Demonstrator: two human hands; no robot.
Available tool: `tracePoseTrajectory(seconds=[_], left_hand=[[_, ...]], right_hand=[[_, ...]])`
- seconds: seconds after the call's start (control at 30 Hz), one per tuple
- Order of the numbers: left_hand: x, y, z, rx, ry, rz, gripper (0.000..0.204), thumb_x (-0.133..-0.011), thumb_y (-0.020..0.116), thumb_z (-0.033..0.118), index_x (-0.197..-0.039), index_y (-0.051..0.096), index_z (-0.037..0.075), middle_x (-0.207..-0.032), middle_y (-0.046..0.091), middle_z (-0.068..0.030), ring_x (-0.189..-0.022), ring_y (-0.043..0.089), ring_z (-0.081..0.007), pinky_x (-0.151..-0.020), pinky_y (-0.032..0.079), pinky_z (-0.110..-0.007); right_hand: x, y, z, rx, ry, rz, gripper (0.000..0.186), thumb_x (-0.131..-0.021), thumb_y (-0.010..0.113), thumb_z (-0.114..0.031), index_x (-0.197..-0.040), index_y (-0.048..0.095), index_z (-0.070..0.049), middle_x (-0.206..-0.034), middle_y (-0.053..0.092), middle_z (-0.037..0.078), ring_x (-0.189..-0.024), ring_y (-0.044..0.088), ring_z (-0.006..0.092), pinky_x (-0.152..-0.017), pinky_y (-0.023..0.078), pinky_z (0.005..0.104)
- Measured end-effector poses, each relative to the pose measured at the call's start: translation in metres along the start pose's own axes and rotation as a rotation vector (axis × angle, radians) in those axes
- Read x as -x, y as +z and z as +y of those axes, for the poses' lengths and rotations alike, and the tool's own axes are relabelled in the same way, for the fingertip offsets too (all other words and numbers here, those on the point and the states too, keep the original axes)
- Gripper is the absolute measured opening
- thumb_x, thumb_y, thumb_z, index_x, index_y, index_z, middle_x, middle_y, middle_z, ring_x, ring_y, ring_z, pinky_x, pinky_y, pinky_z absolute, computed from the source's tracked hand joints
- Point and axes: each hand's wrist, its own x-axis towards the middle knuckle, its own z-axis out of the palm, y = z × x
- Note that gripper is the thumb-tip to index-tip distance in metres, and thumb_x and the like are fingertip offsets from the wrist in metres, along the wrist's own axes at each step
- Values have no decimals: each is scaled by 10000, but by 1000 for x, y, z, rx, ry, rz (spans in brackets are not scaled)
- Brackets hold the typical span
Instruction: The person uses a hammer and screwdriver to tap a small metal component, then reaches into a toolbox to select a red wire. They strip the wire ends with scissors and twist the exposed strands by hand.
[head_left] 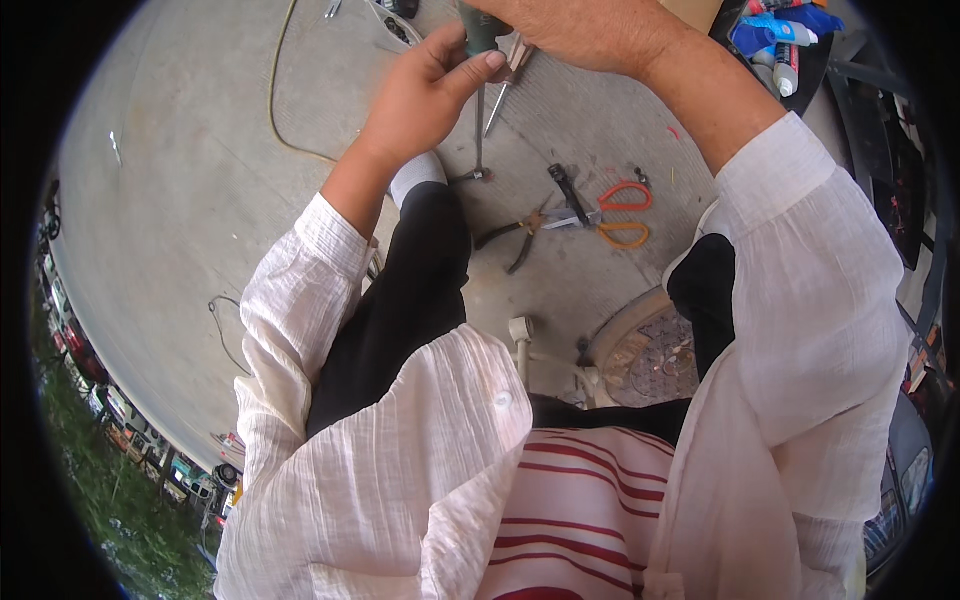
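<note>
At the top edge my left hand is closed around a dark green, rounded piece, with the thumb along its lower end. My right hand comes in from the right and bends over the top of the same piece; its fingertips are partly cut off by the edge. A thin dark rod runs down below the green piece toward a small metal part on the floor. Beside it, under the right hand, shows a screwdriver with a bright shaft; I cannot tell whether it is held or lying.
On the concrete floor lie pliers, scissors with orange handles and a black tool. A hose curves at upper left. Tubes sit at upper right. Between my legs stand a pale metal post and a round rim.
</note>
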Motion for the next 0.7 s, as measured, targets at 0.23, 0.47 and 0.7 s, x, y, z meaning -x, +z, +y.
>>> tracePoseTrajectory(seconds=[0.23, 0.47, 0.7], left_hand=[[20, 13, 23, 56, 64, -16, 529, -869, 679, 106, -1330, 430, 34, -1110, 592, -93, -1023, 587, -146, -854, 489, -293], [2, 27, 67, 48, 240, 178, 997, -765, 730, 223, -1528, 117, 40, -1483, 329, -158, -1288, 431, -242, -1044, 396, -340], [-6, 46, 73, 179, 95, 7, 406, -912, 545, 42, -1307, 455, 19, -1174, 598, -147, -1054, 596, -217, -906, 488, -357]], right_hand=[[44, -3, -29, -115, 62, -87, 447, -886, 585, -251, -1111, 368, 69, -929, 591, 333, -897, 605, 452, -781, 476, 467], [38, -11, -36, 147, 65, 81, 476, -868, 597, -323, -1091, 514, 89, -1060, 595, 286, -909, 644, 404, -823, 509, 450], [112, -66, -2, 296, 57, 34, 618, -946, 513, -447, -1257, 464, 85, -1260, 493, 263, -1095, 593, 361, -925, 489, 415]])
